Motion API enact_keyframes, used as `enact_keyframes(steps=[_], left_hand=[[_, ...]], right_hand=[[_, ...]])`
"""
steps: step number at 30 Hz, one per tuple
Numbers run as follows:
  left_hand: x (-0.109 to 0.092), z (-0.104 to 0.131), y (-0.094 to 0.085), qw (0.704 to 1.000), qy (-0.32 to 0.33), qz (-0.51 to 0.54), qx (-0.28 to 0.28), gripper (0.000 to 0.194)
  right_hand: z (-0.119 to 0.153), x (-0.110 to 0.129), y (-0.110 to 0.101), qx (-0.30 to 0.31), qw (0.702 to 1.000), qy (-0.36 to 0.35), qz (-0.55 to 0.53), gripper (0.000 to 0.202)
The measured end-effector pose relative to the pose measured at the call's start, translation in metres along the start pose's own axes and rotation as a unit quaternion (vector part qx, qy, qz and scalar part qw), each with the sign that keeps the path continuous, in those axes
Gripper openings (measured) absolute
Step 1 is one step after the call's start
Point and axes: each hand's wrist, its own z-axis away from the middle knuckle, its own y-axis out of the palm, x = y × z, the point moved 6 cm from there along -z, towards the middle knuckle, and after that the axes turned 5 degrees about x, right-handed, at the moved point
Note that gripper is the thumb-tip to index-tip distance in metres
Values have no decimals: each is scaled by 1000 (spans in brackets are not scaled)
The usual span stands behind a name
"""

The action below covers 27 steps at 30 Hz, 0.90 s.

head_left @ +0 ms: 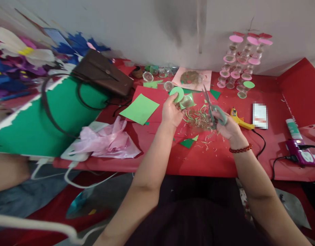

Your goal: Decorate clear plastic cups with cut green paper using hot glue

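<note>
My left hand [173,112] is closed on a clear plastic cup piece [187,101] with light green paper on its ends. One end carries a round green disc [177,94]; the paper at the other end has an uneven, angular outline. In my right hand [225,125] is a pair of scissors [211,107] with grey-green handles, blades apart and pointing up and away from me. The blades are a short way right of the cup piece, not touching it. Below both hands lies a heap of thin green and pale paper clippings [198,118] on red paper.
A yellow glue gun [241,120] with a black cord lies right of my hand. Left are a light green sheet [140,109], a pink plastic bag [108,138] and a brown handbag [103,73]. Stacked cups with pink discs [234,56] stand by the wall. A purple power strip [301,152] sits far right.
</note>
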Motion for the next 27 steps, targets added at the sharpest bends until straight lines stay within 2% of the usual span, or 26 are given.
enact_keyframes(steps=[3,6,10,16,23,27], left_hand=[[1,0,2,1000,-2,-8,-3,29],[3,0,4,1000,-5,-24,-1,27],[5,2,7,999,-7,-35,-2,31],[6,11,15,999,-23,-28,17,42],[8,13,17,998,-38,-15,42,58],[9,12,15,998,-27,-24,45,56]], right_hand=[[5,3,14,57,997,9,-52,43],[8,-2,22,72,996,30,-50,47],[11,-14,28,44,996,64,-37,52],[17,-9,34,25,997,58,48,60],[14,-8,28,9,997,44,63,62],[12,-10,28,10,997,45,62,64]])
